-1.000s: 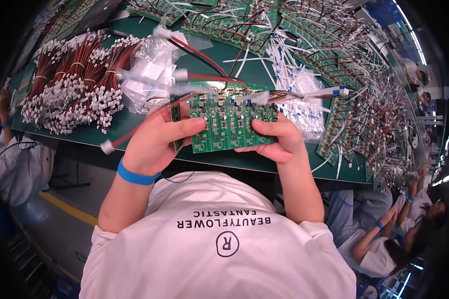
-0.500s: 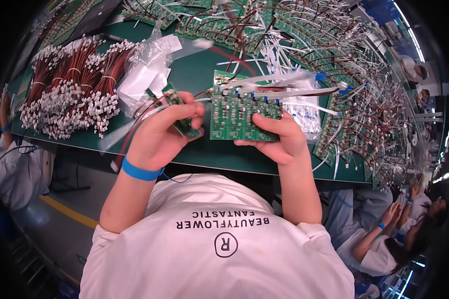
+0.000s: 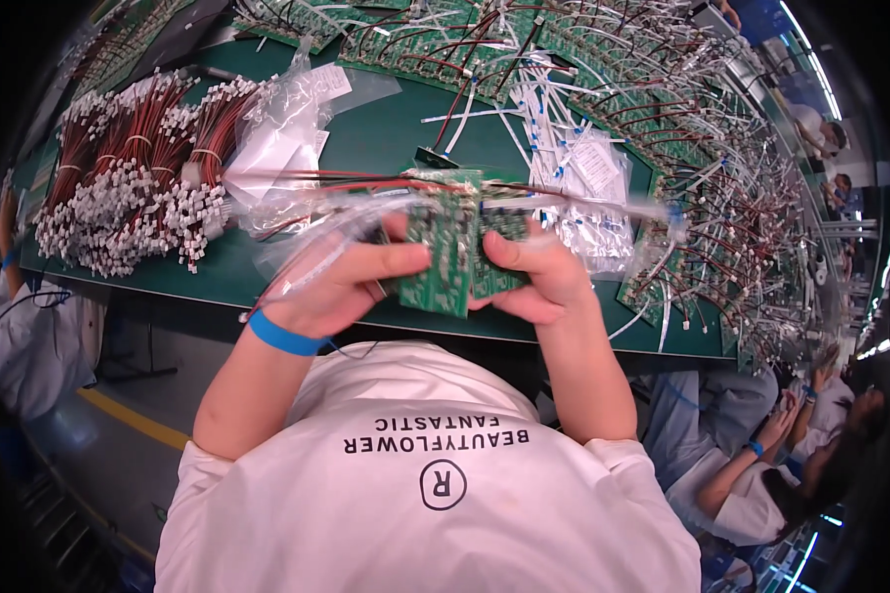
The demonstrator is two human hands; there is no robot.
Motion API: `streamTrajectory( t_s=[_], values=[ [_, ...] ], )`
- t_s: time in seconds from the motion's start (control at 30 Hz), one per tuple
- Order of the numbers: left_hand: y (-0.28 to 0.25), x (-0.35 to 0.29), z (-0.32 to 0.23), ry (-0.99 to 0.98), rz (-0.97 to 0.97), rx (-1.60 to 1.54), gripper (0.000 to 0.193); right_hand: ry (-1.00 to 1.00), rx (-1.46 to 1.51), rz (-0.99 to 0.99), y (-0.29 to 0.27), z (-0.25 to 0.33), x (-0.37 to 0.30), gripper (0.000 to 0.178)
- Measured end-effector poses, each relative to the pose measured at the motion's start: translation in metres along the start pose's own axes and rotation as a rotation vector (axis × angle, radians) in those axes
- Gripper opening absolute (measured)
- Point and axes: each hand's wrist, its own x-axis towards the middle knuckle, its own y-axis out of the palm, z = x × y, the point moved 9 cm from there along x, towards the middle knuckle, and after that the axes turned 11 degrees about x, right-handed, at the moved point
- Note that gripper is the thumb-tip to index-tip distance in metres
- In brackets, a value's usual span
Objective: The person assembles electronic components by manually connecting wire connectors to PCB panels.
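Note:
My left hand (image 3: 341, 287), with a blue band at the wrist, grips a green circuit board (image 3: 437, 272), thumb on its face. My right hand (image 3: 546, 275) pinches a second board section (image 3: 487, 280) between thumb and fingers. Both sections meet near the middle at an angle; whether they are still joined or only touching cannot be told. Red, black and white wires stream sideways from them, smeared by motion. Some of what lies in the left palm is hidden by the fingers.
Bundled red-black cables with white connectors (image 3: 133, 178) lie at left, beside a clear plastic bag (image 3: 287, 128). White flat cables with blue ends (image 3: 554, 119) rest on another bag (image 3: 598, 183). Wired circuit boards (image 3: 702, 227) crowd the green table's (image 3: 405, 124) back and right. People sit on both sides.
Both hands have come together, and the board has tilted and now shows as two angled sections. The smaller board piece seen in my left hand is now mostly hidden.

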Motion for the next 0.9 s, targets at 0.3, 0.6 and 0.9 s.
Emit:
streamTrajectory(
  t_s=[0.3, 0.6, 0.9],
  values=[
    [-0.001, 0.004, -0.018, 0.063, -0.156, 0.087, 0.031, -0.02, -0.067, -0.266, -0.017, 0.022, -0.001, 0.035],
    [0.006, -0.023, -0.03, 0.218, -0.227, 0.473, 0.029, -0.191, -0.29, -0.214, 0.005, 0.004, 0.005, 0.044],
    [-0.006, -0.006, -0.015, 0.279, -0.093, 0.453, 0.05, -0.35, -0.626, -0.433, -0.008, 0.018, -0.006, 0.031]
  ],
)
